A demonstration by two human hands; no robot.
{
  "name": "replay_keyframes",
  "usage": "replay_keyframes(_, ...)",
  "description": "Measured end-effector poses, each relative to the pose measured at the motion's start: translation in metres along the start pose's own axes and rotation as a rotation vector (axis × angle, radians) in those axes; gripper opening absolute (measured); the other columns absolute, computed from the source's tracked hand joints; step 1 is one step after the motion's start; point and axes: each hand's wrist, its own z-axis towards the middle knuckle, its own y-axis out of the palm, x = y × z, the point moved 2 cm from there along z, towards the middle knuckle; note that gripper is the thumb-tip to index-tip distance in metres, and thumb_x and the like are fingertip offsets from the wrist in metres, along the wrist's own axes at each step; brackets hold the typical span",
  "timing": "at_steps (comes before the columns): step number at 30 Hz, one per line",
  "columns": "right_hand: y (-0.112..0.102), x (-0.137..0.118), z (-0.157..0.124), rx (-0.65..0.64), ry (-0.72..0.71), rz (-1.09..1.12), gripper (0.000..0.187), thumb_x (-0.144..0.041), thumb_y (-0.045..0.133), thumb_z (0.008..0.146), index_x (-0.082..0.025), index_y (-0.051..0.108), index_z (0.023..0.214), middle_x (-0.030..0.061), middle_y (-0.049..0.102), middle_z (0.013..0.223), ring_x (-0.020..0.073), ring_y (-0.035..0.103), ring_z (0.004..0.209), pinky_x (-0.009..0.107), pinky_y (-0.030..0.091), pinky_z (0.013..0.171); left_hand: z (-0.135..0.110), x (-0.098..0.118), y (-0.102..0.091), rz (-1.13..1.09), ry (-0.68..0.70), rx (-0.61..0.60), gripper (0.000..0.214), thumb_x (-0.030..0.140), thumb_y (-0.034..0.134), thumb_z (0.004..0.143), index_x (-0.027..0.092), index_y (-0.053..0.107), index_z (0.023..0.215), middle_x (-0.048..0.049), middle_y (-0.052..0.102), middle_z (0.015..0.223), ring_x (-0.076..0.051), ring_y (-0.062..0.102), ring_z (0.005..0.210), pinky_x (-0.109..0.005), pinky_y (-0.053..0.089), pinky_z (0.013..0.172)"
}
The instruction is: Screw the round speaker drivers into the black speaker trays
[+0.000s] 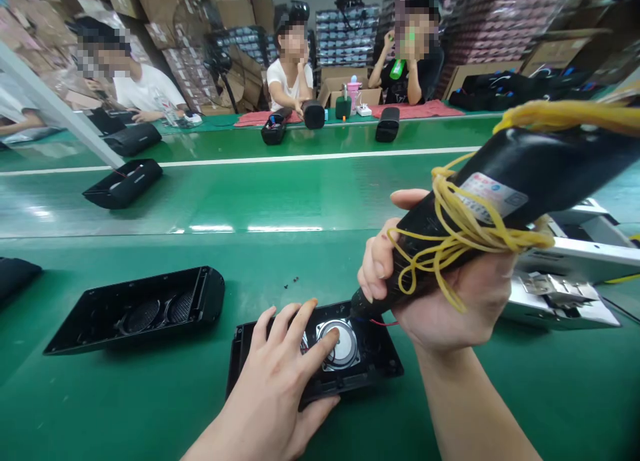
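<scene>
A black speaker housing (380, 367) with a round silver-and-grey speaker driver (345, 347) lies on the green bench. My left hand (283, 374) spans the housing, thumb at its near side and fingers spread across the top, holding it down; the index fingertip rests on the driver. My right hand (450, 307) is wrapped round a black electric screwdriver (425, 214), bound with yellow bands or cord. The screwdriver slants down, its nose at the housing's far edge beside the driver; the bit's tip is hidden. A thin red wire shows beside the nose.
Left of my hands lies another open black housing (100, 314) with round grilles. Tiny dark screws (291, 283) lie beyond my left hand. A metal device (560, 301) stands at right. Across the green belt (280, 194), carrying speaker cases (125, 184), several people sit before stacked boxes.
</scene>
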Motion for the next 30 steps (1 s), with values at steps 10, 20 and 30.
replay_keyframes(10,0.006,0.012,0.003,-0.069,0.007,0.027,0.055,-0.077,0.065,0.101,-0.029,0.068,0.129,0.0014,0.057,0.074,0.0196,0.049,0.052,0.031,0.042,0.044,0.003,0.0,-0.004,-0.008,-0.011,-0.015,0.055,0.056,0.07,0.096,0.039,0.061,0.147,-0.0132,0.045,0.166,-0.041,0.047,0.145,-0.07,0.039,0.116)
replay_keyframes(20,0.009,0.033,-0.005,-0.135,0.013,0.062,0.055,-0.068,0.064,0.108,-0.024,0.062,0.141,0.0016,0.057,0.082,0.0161,0.053,0.059,0.027,0.044,0.05,0.001,-0.002,-0.001,0.046,0.033,0.03,0.059,0.062,0.069,0.095,0.038,0.061,0.148,-0.0159,0.048,0.162,-0.042,0.05,0.142,-0.069,0.039,0.113)
replay_keyframes(30,0.002,0.044,-0.008,-0.164,0.011,0.093,0.036,-0.056,0.071,0.109,-0.02,0.065,0.112,0.0021,0.06,0.082,0.0156,0.055,0.065,0.029,0.046,0.059,0.001,-0.003,0.001,0.109,0.067,0.09,0.059,0.06,0.071,0.092,0.038,0.064,0.147,-0.0146,0.054,0.158,-0.04,0.054,0.137,-0.064,0.042,0.111)
